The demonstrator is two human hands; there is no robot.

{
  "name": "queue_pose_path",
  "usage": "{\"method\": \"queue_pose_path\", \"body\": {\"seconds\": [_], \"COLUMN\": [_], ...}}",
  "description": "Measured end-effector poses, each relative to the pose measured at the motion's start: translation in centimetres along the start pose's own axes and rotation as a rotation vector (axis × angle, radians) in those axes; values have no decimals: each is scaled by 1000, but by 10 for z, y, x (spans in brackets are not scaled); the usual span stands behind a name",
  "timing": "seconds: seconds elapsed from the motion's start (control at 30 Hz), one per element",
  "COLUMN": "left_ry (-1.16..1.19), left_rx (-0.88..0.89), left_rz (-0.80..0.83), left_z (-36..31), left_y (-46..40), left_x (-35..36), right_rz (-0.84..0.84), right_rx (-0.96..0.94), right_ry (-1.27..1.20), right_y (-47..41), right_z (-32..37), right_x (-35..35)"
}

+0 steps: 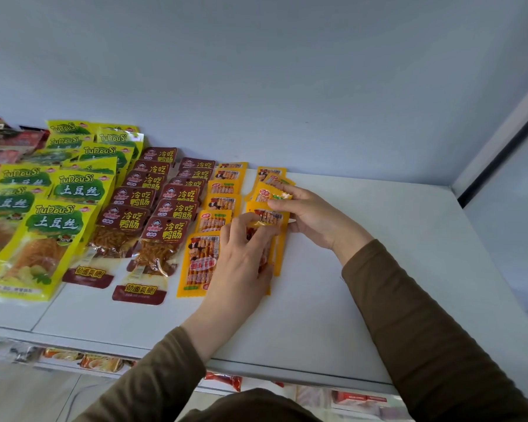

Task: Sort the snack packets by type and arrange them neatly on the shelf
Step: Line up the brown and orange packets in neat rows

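While our left hand (pixel 241 254) curls its fingers (pixel 258 231) round the top edge of an orange packet (pixel 279 248) lying flat on the white shelf (pixel 363 300), our right hand (pixel 311 217) pinches another orange packet (pixel 270 194) just behind it, thumb beneath and fingers on top. Both packets sit in the right-hand orange column, overlapping like tiles. Just left of our hands runs a second orange column (pixel 217 220), its front packet partly under our left hand. Next come two columns of dark red packets (pixel 153 205), then yellow-green packets (pixel 52 205) printed TuDouSi, with darker packets (pixel 9 144) at the far left edge. Brown sleeves (pixel 409 315) cover both forearms.
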State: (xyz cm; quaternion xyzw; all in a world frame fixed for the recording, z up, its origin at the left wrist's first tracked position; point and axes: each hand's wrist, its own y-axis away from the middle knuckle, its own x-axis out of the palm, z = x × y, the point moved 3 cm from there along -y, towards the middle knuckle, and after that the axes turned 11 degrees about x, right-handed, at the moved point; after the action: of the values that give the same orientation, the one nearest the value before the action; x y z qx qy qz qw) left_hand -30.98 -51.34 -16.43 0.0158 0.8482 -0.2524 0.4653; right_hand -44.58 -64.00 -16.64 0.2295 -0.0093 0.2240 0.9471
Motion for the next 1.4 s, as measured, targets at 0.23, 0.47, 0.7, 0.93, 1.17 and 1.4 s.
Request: {"method": "queue_pose_path", "body": {"seconds": [0.23,0.47,0.7,0.93,1.17,1.4], "left_ry": [122,290,219,-137,-292,-319], "left_rx": [49,-55,-76,34,69,85], "left_rz": [-13,73,196,283,438,434], "left_z": [-1,8,14,17,21,20], "left_y": [-3,13,20,17,15,16], "left_x": [-5,-9,-8,-9,9,11], "right_rz": [20,-84,-201,-505,-721,-729], "right_rx": [54,56,-40,-158,-40,-138], "right_ry": [31,170,295,789,761,553], "right_y": [5,-2,-5,-9,-38,-63], "right_z": [4,0,0,3,20,32], "right_x": [6,7,8,4,-25,-17]}}
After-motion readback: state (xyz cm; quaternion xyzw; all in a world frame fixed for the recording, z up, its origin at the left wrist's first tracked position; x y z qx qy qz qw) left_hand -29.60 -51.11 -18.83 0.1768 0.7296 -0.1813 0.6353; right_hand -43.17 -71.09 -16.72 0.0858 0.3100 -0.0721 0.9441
